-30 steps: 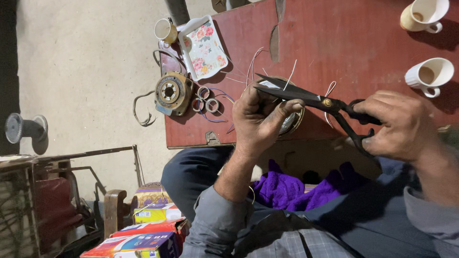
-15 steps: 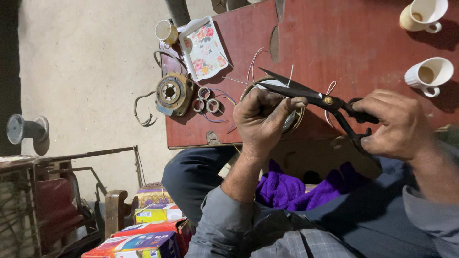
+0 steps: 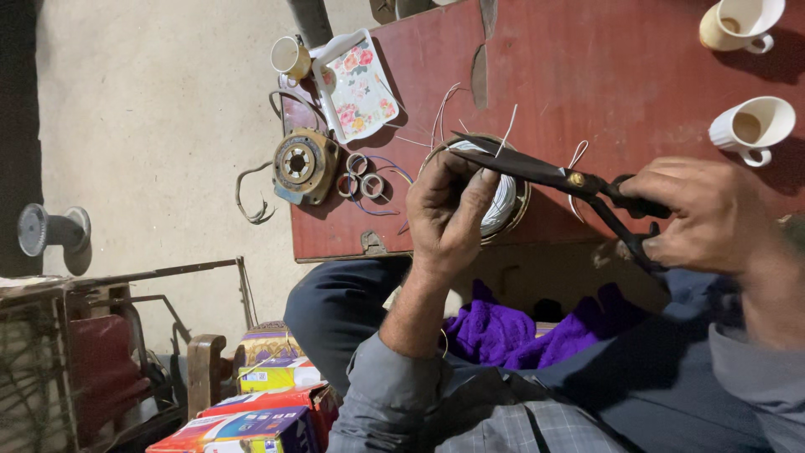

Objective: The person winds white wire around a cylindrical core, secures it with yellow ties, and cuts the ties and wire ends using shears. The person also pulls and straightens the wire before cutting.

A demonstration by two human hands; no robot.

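The right hand (image 3: 700,214) is wrapping its fingers through the loops of a pair of big black scissors (image 3: 558,178), blades slightly parted with the tips pointing at the left hand (image 3: 449,214), which is pinching something thin, looks like a white strand, right over a round coil of white wire (image 3: 501,195) sitting near the front edge of the red wooden table (image 3: 620,75). Those scissors look heavy and stiff, all metal, so gripping them at the handle loops makes sense; the coil looks springy and light, with loose white ends sticking up that I'd guess are floppy and easy to snag, so best held by the ring, not the strands. Also on the table are a round metal motor part (image 3: 302,165), a few small rings (image 3: 359,174), a floral tray (image 3: 356,84) and three cups, two with tea. The tabletop is looking worn and cracked. Concrete floor beyond, colourful boxes (image 3: 260,403) by the knee, purple cloth (image 3: 511,331) in the lap.
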